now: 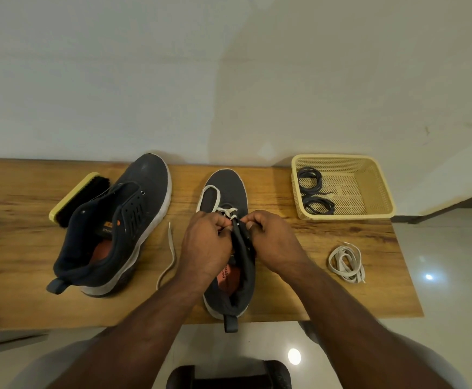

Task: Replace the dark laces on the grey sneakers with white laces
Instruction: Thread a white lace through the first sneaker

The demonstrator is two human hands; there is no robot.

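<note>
The table is wood with visible grain and a low sheen. The sneakers have matt grey fabric uppers and pale rubber-like soles. The basket is perforated cream plastic. The floor is glossy tile.

— What sits on the wooden table?
— Left of the hands, a laceless grey sneaker and yellow-backed brush; under them, another sneaker; right, coiled white lace and beige plastic basket.

A plain pale wall fills the upper frame; the wooden surface meets it; glossy floor at right reflects lights.
</note>
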